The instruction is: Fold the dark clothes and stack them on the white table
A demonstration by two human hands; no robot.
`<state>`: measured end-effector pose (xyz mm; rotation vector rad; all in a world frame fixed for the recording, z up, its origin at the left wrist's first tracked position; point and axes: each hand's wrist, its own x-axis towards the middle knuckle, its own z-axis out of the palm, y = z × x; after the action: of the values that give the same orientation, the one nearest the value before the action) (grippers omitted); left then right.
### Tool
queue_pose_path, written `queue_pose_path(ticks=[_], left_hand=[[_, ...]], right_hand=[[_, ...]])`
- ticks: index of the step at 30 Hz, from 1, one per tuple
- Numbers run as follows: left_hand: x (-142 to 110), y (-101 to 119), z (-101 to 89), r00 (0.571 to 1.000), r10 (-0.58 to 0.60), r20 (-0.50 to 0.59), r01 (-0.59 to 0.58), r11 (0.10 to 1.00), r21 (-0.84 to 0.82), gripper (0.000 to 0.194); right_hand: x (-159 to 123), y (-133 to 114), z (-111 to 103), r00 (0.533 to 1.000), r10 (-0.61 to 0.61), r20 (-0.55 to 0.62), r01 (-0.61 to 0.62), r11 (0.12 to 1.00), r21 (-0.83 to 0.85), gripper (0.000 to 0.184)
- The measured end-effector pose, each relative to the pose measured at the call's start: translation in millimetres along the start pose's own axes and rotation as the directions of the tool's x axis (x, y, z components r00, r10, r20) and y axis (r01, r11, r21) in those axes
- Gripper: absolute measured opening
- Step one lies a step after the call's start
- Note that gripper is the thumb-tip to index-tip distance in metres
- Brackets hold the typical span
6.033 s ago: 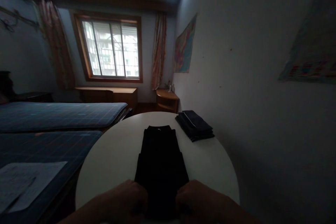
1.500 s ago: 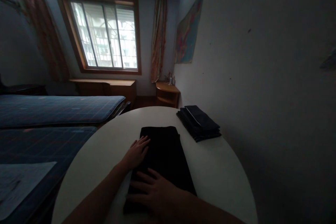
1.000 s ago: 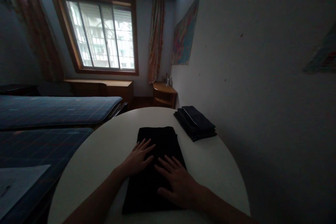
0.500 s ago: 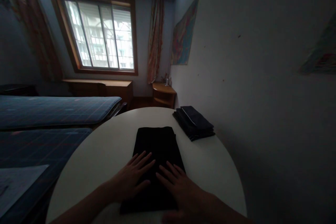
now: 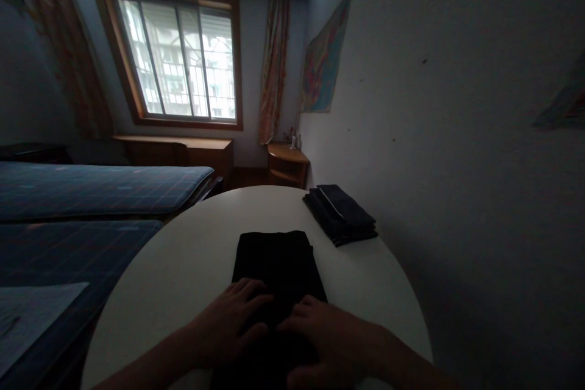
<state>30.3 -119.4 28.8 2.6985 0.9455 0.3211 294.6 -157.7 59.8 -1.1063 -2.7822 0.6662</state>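
Observation:
A folded black cloth [image 5: 278,256] lies lengthwise in front of me on the round white table [image 5: 183,274]. My left hand [image 5: 233,320] rests on its left side, with fingers a little bent and apart from the thumb. On the right side of the cloth lies my right hand [image 5: 315,329], palm down, its fingers curled slightly and its thumb held away. Both hands press on the fabric from above and grip nothing that I can see. The near end of the cloth is partly hidden by my hands and dark shadow.
A stack of folded dark cloths [image 5: 340,213] sits at the table's far right edge, close to the wall [image 5: 457,195]. Left of the table are beds with blue plaid mattresses [image 5: 100,189]. A wooden corner shelf [image 5: 287,158] and a window [image 5: 183,61] are beyond.
The black cloth has slid slightly toward me under my hands. My fingers, stretched out flat before, are now more bent. The stack of dark cloths stays in place.

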Motion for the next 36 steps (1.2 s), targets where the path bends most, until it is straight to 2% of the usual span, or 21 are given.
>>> queue_pose_path(ticks=[2, 4, 7, 9, 11, 14, 16, 19, 21, 24, 26, 28, 31, 34, 36], left_hand=[[18, -18, -2.0, 0.994, -0.004, -0.109, 0.009, 0.999, 0.05, 0.042], [38, -41, -5.0, 0.976, -0.027, -0.216, 0.049, 0.994, 0.096, 0.044], [66, -75, -13.4, 0.96, -0.097, -0.261, 0.121, 0.99, 0.076, 0.051], [81, -94, -20.1, 0.962, -0.202, -0.186, 0.204, 0.979, -0.008, 0.06], [94, -109, -25.4, 0.955, -0.28, -0.095, 0.273, 0.958, -0.085, 0.068], [107, -125, -28.9, 0.951, -0.308, 0.002, 0.305, 0.94, -0.151, 0.075], [113, -133, -29.0, 0.945, -0.324, 0.045, 0.327, 0.928, -0.181, 0.077], [122, -143, -29.1, 0.929, -0.354, 0.108, 0.369, 0.907, -0.204, 0.072], [126, -147, -30.0, 0.923, -0.35, 0.159, 0.379, 0.901, -0.213, 0.061], [131, -151, -32.5, 0.918, -0.336, 0.21, 0.379, 0.9, -0.217, 0.045], [133, -151, -34.9, 0.918, -0.335, 0.212, 0.377, 0.901, -0.213, 0.04], [134, -150, -38.1, 0.926, -0.331, 0.182, 0.365, 0.907, -0.209, 0.039], [135, -146, -45.8, 0.942, -0.319, 0.104, 0.335, 0.919, -0.21, 0.036], [134, -139, -57.8, 0.949, -0.314, 0.009, 0.309, 0.928, -0.207, 0.033], [131, -132, -67.6, 0.951, -0.305, -0.048, 0.29, 0.935, -0.205, 0.032]], right_hand=[[18, 12, -18, 0.997, 0.061, -0.053, -0.059, 0.997, 0.043, 0.048], [39, 35, -30, 0.985, 0.107, -0.138, -0.107, 0.994, 0.008, 0.042], [69, 77, -39, 0.945, 0.16, -0.285, -0.185, 0.981, -0.062, 0.053], [85, 104, -43, 0.931, 0.21, -0.299, -0.239, 0.969, -0.064, 0.061], [96, 126, -47, 0.92, 0.293, -0.258, -0.309, 0.951, -0.023, 0.068], [107, 150, -52, 0.904, 0.377, -0.203, -0.371, 0.926, 0.066, 0.072], [111, 161, -56, 0.901, 0.391, -0.187, -0.372, 0.919, 0.131, 0.068], [115, 171, -59, 0.921, 0.369, -0.127, -0.333, 0.913, 0.237, 0.053], [116, 175, -61, 0.934, 0.35, -0.067, -0.317, 0.903, 0.291, 0.044], [118, 179, -63, 0.929, 0.369, -0.016, -0.346, 0.885, 0.311, 0.04], [120, 181, -65, 0.921, 0.39, -0.014, -0.37, 0.883, 0.29, 0.038], [121, 181, -68, 0.917, 0.395, -0.05, -0.369, 0.89, 0.267, 0.037], [122, 176, -75, 0.91, 0.376, -0.177, -0.327, 0.911, 0.252, 0.034], [119, 166, -86, 0.885, 0.345, -0.311, -0.271, 0.927, 0.258, 0.035], [114, 157, -95, 0.878, 0.317, -0.358, -0.235, 0.938, 0.256, 0.036]])
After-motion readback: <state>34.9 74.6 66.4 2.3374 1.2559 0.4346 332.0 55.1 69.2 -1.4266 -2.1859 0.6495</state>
